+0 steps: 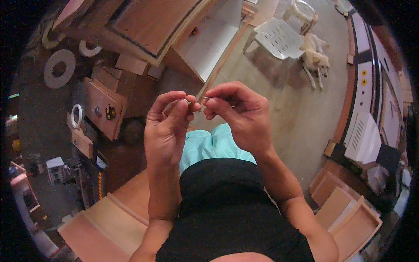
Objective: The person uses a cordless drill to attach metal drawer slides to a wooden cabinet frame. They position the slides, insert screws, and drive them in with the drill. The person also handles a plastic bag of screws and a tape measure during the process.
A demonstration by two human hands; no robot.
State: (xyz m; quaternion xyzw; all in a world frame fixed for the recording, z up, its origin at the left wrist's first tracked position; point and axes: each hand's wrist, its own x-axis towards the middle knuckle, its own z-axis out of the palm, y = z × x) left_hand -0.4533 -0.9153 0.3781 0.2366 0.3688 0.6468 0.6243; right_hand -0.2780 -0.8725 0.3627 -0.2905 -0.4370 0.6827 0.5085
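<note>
Both of my hands are raised in front of my waist, fingertips close together. My left hand (168, 120) pinches a small shiny metal piece (187, 101) between thumb and fingers. Another thin, bright metal piece (204, 98) pokes out from the thumb and forefinger of my right hand (238, 109), pointing toward the left hand. Fingers cover most of both pieces, so their exact kind cannot be made out. A narrow gap seems to lie between the two pieces.
A wooden cabinet (187, 61) stands ahead to the left, with stacked boards (102, 105) beside it. A white plastic chair (279, 39) and a pale dog (315, 59) are on the floor at far right. Wooden panels (104, 227) lie at lower left; an open wooden drawer (360, 227) sits at lower right.
</note>
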